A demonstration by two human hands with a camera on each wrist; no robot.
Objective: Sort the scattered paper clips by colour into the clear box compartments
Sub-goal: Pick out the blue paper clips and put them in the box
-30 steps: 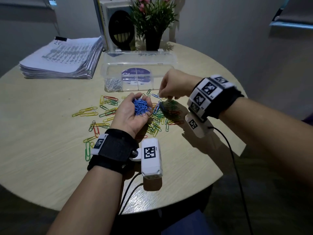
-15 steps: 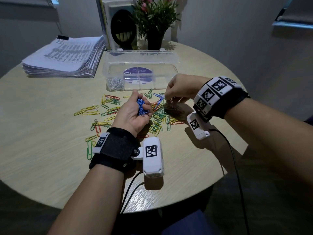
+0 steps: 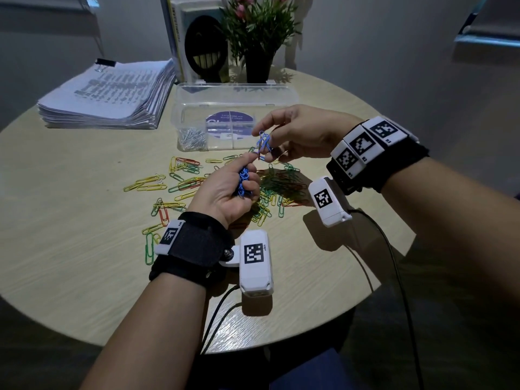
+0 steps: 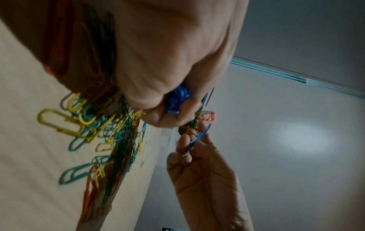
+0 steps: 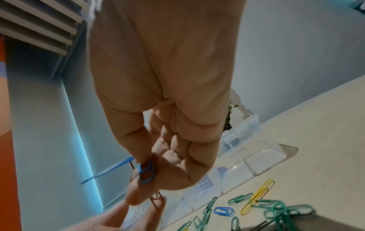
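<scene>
My left hand (image 3: 233, 190) is curled round a bunch of blue paper clips (image 3: 243, 182), seen between its fingers in the left wrist view (image 4: 176, 97). Just above it my right hand (image 3: 284, 136) pinches a few blue clips (image 3: 264, 143) that hang from its fingertips (image 5: 146, 171), and the left forefinger reaches up to touch them. Both hands hover over the pile of yellow, green and red clips (image 3: 270, 187) on the round table (image 3: 70, 235). The clear box (image 3: 236, 119) stands open behind, with silver clips (image 3: 192, 137) in its left compartment.
A thick stack of printed paper (image 3: 109, 94) lies at the back left. A potted plant (image 3: 259, 38) and a boxed item with a smiling face (image 3: 205, 43) stand behind the box. One blue clip (image 5: 224, 211) lies on the table near the box.
My right hand has risen from the pile with blue clips pinched in its fingers. My left hand has closed round its bunch and turned upward toward the right hand.
</scene>
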